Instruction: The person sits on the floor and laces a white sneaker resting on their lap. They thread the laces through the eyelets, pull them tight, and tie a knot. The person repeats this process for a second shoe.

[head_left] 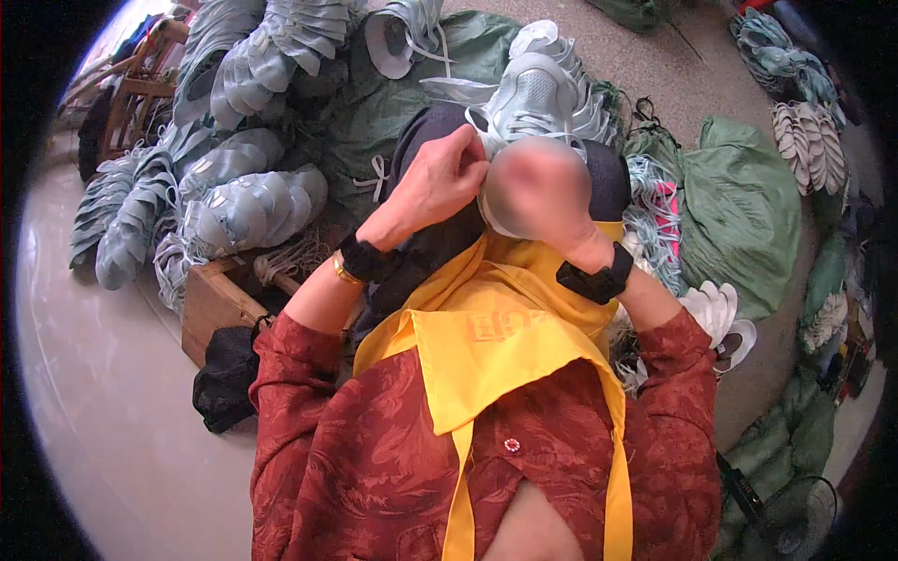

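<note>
A pale blue shoe upper (531, 98) with white laces lies over my lap, its toe pointing away from me. My left hand (440, 182) is at the upper's left edge, fingers curled in a pinch where a white shoelace (474, 119) runs to the fingertips. My right hand (554, 192) rests at the near end of the upper, by its opening. A blurred patch covers most of its fingers, so their grip is hidden. More pale uppers are bunched just beyond and to the right of this one.
Stacks of nested pale blue uppers (253, 208) fill the left side, above a wooden box (220, 304) and a black bag (227, 379). Green sacking (739, 210) lies at the right beside laced uppers (650, 215). A yellow apron (505, 346) covers my front.
</note>
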The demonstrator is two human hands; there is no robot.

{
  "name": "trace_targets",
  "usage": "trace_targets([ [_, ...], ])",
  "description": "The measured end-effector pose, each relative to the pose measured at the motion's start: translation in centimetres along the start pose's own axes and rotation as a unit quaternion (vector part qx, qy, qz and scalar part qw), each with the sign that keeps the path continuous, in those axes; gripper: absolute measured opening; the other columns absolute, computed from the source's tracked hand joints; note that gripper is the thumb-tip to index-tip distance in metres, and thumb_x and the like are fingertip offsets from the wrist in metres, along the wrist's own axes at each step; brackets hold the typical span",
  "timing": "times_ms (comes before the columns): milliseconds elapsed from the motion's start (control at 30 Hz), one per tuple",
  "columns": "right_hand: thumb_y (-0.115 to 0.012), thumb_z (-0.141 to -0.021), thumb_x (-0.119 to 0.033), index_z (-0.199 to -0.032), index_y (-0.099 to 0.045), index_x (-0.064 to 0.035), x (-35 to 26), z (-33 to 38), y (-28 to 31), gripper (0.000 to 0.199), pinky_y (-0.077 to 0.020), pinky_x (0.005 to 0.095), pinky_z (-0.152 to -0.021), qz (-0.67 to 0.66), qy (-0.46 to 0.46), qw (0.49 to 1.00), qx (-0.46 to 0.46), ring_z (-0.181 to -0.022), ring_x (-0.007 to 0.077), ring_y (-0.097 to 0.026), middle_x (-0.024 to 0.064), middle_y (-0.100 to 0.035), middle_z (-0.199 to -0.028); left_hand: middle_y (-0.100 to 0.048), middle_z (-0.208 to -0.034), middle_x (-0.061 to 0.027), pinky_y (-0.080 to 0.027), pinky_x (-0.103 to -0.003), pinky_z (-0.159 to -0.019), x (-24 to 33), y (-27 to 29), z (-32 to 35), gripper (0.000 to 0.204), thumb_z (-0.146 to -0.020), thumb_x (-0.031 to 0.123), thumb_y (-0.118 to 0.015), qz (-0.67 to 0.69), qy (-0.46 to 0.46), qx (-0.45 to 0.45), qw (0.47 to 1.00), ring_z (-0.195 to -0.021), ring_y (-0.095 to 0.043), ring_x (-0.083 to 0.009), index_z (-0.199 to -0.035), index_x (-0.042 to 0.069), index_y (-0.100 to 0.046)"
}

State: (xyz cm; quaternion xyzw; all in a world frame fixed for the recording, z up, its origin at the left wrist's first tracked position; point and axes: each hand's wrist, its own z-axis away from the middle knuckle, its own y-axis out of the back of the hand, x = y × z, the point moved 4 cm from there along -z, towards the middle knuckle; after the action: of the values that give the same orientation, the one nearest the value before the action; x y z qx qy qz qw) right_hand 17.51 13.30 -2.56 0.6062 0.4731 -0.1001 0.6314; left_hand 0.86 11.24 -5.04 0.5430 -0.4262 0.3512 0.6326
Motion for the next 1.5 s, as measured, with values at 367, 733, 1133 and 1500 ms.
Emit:
trace_targets([
  [367,-0.067,-0.081,-0.003,-0.079,-0.064,-0.0009,-0.4,0.6,1.5,0.004,-0.0505,0.0429,-0.063,-0.006,-0.013,1.000,0.011,-0.069,0.0333,-0.065,0.0155,-0.064,-0.075,-0.057,-0.073,-0.0135,-0.047,-0.036,-0.059,1.2,-1.1,0.9,0.016,-0.081,0.001,-0.065,-0.090,-0.115,0.116,0.982,-0.064,-0.058,-0.0232,-0.090,-0.002,-0.052],
  [733,-0.070,-0.085,-0.003,-0.079,-0.063,-0.0001,-1.5,6.8,6.0,0.009,-0.0439,0.0305,-0.053,-0.063,-0.064,0.995,-0.051,-0.056,0.0175,-0.058,0.0088,-0.060,-0.069,-0.058,-0.074,-0.0102,-0.047,-0.033,-0.060,1.4,-1.1,1.1,0.015,-0.081,0.001,-0.064,-0.046,-0.032,0.092,0.994,-0.064,-0.056,-0.0182,-0.090,-0.002,-0.052],
  [1133,-0.071,-0.089,-0.007,-0.086,-0.069,-0.0010,-1.3,7.7,4.4,0.007,-0.0473,0.0274,-0.055,-0.178,-0.118,0.969,-0.125,-0.061,0.0102,-0.061,0.0055,-0.065,-0.073,-0.058,-0.078,0.0046,-0.043,-0.020,-0.054,-0.9,-1.0,0.2,0.011,-0.101,0.013,-0.064,0.130,0.055,0.099,0.985,-0.065,-0.053,-0.0019,-0.098,0.005,-0.057],
  [1500,-0.070,-0.095,-0.011,-0.099,-0.062,0.0021,5.3,3.5,4.9,0.015,-0.0516,0.0232,-0.050,-0.251,-0.287,0.924,0.009,-0.061,0.0078,-0.064,0.0044,-0.066,-0.079,-0.060,-0.075,0.0002,-0.047,-0.021,-0.054,0.0,-0.2,0.9,0.007,-0.102,0.009,-0.058,0.183,0.071,0.110,0.974,-0.064,-0.058,-0.0047,-0.098,0.003,-0.057],
])
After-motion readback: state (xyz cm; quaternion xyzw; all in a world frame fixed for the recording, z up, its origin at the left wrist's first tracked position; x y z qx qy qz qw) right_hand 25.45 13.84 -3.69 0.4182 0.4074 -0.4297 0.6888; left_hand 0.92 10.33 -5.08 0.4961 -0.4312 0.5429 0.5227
